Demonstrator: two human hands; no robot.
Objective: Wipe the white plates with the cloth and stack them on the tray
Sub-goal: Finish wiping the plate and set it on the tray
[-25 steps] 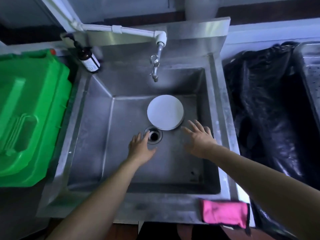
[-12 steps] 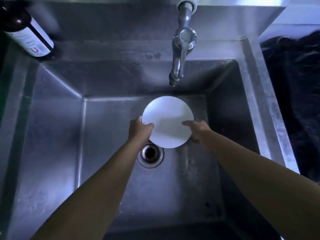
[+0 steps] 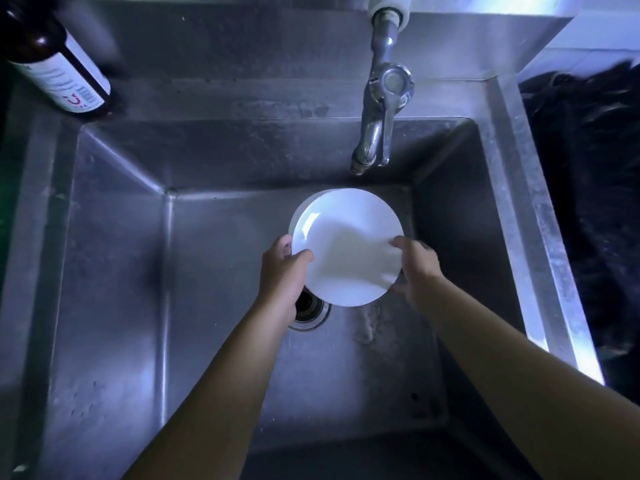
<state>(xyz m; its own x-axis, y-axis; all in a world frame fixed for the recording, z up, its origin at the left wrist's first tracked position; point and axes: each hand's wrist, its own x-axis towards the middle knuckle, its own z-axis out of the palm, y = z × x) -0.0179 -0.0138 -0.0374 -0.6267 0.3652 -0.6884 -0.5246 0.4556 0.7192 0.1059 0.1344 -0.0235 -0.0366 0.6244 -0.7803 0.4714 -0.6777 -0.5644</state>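
Down at the centre of the frame, low in the basin, a white plate point(image 3: 346, 251) is held face up between two hands, and a pale edge showing behind its upper left rim suggests at least one more plate lies under it, though how many cannot be told. On the plate's left edge the left hand point(image 3: 282, 271) grips the rim, thumb lying over the top face and the other fingers curled out of sight beneath. On the right edge the right hand point(image 3: 417, 268) does the same from the opposite side, thumb tip on the face and the rest of the fingers tucked under the rim. The plate tilts a little, its near edge hanging over the drain point(image 3: 308, 311), which sits just below it in the frame. Both hands are equally close (one on each side of a round thing with no long axis), so the lift out looks to depend on raising the two sides together and keeping the plate level. Above the plate the tap point(image 3: 375, 116) hangs from the back wall of the sink point(image 3: 114, 271), with no water visibly running. A dark bottle point(image 3: 59, 67) stands on the ledge at upper left, and black plastic point(image 3: 585, 209) fills the right edge. Neither cloth nor tray is in view.
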